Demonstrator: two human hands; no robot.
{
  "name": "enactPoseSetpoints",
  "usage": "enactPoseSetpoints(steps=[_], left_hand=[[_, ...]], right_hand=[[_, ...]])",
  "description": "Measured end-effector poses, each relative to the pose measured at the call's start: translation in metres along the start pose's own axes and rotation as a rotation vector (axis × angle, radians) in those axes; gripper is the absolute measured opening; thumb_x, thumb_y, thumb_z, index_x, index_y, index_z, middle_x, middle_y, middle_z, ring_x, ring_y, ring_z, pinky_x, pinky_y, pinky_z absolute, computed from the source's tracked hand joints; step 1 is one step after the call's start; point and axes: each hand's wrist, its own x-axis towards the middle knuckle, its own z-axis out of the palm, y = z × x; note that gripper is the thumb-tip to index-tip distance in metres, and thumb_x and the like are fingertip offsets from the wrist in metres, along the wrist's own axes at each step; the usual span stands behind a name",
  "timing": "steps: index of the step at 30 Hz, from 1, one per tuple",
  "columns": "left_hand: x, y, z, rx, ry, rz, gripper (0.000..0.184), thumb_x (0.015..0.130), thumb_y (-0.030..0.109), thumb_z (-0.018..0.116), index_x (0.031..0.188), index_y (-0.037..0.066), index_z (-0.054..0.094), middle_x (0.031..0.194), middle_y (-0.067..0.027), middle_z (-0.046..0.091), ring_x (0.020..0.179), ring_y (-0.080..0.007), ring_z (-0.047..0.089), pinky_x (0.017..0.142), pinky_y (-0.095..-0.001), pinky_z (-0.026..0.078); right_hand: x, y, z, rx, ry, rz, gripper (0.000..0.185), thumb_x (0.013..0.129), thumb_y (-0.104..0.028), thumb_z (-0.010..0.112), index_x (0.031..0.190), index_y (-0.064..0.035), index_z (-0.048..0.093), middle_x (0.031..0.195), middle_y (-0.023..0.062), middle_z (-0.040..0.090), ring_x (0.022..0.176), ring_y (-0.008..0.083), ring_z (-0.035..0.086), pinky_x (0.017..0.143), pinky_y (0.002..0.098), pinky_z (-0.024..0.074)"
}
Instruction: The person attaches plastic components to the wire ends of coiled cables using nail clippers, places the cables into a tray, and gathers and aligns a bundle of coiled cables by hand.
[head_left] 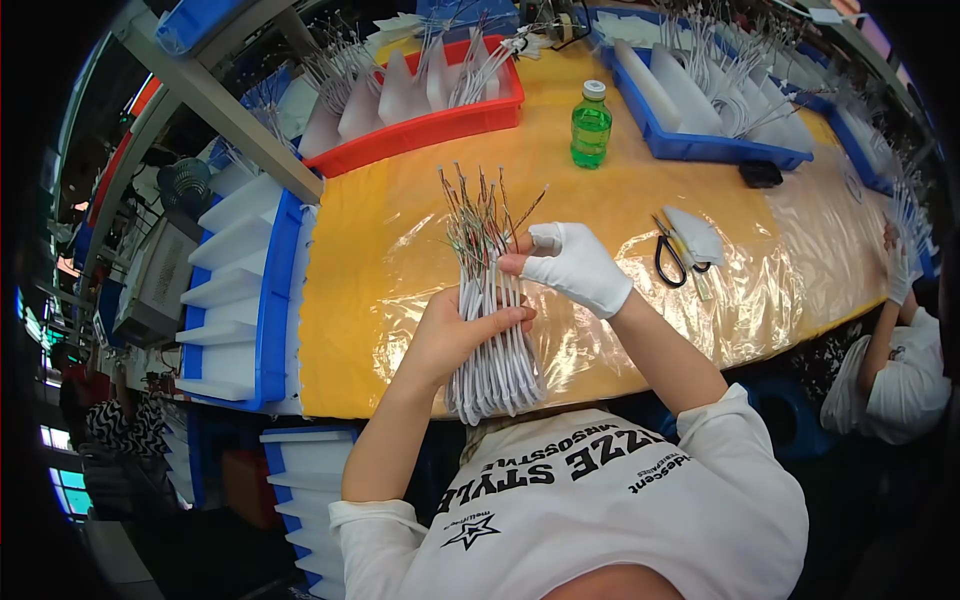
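We hold the bundle of white cables [490, 375] at the tabletop's [345, 270] near edge, left of its middle, with the wire ends [483, 225] pointing toward the far edge. Our left hand [468, 325] wraps the middle of the bundle, thumb across the front. Our right hand [578, 265], in a white glove [592, 272] with bare fingertips, has thumb and forefinger curled close together at the wire ends; we cannot tell whether a strand is pinched between them.

We judge the bundle light, springy and smooth-jacketed, so single cables could slide out of a loose grip. The thin wire ends look the most fragile part; the firm place to hold is the jacketed middle.

Our left fingers are mostly hidden behind the bundle. The wire ends tangle too finely to count, and whether the lower ends are loops is hard to make out.
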Motion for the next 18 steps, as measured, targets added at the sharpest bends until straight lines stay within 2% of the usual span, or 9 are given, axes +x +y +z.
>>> enactPoseSetpoints(steps=[2, 6, 8, 10, 18], left_hand=[[-0.002, 0.000, 0.000, -0.021, 0.025, -0.014, 0.021, 0.075, 0.008, 0.062, 0.092, -0.003, 0.057, 0.082, -0.0092, 0.063, 0.074, -0.0127, 0.060, 0.068, -0.0249, 0.048], [-0.004, -0.004, -0.004, -0.112, 0.059, -0.044, 0.024, 0.076, 0.009, 0.061, 0.095, -0.005, 0.054, 0.084, -0.0114, 0.063, 0.075, -0.0144, 0.061, 0.068, -0.0256, 0.048], [-0.004, -0.004, -0.003, -0.181, 0.070, -0.056, 0.025, 0.077, 0.009, 0.060, 0.096, -0.005, 0.052, 0.084, -0.0124, 0.062, 0.076, -0.0153, 0.061, 0.068, -0.0260, 0.048], [-0.003, -0.002, -0.001, -0.179, 0.106, -0.040, 0.020, 0.075, 0.005, 0.062, 0.089, -0.003, 0.049, 0.081, -0.0155, 0.061, 0.073, -0.0187, 0.061, 0.065, -0.0272, 0.050], [0.000, 0.001, -0.002, -0.116, 0.122, -0.098, 0.023, 0.070, 0.002, 0.065, 0.086, -0.002, 0.049, 0.075, -0.0132, 0.061, 0.069, -0.0185, 0.062, 0.062, -0.0276, 0.050]], right_hand=[[0.006, 0.002, -0.005, 0.012, -0.054, -0.005, 0.013, 0.073, -0.011, 0.066, 0.074, 0.0003, 0.059, 0.071, 0.0025, 0.059, 0.068, 0.0073, 0.053, 0.063, 0.0215, 0.0427], [0.008, 0.008, -0.008, 0.081, -0.056, -0.005, 0.014, 0.072, -0.012, 0.066, 0.072, -0.0012, 0.059, 0.068, 0.0021, 0.058, 0.065, 0.0074, 0.053, 0.061, 0.0212, 0.0415], [0.009, 0.012, -0.008, 0.072, 0.008, -0.008, 0.019, 0.071, -0.016, 0.068, 0.069, -0.0003, 0.059, 0.065, 0.0010, 0.057, 0.062, 0.0056, 0.050, 0.057, 0.0207, 0.0400], [0.009, 0.015, -0.004, 0.096, 0.034, -0.015, 0.019, 0.071, -0.017, 0.068, 0.068, -0.0005, 0.059, 0.065, 0.0006, 0.057, 0.061, 0.0055, 0.050, 0.056, 0.0206, 0.0394], [0.015, 0.014, 0.004, 0.269, 0.139, -0.053, 0.021, 0.071, -0.019, 0.069, 0.066, -0.0016, 0.057, 0.063, -0.0005, 0.055, 0.061, 0.0044, 0.047, 0.056, 0.0204, 0.0381]])
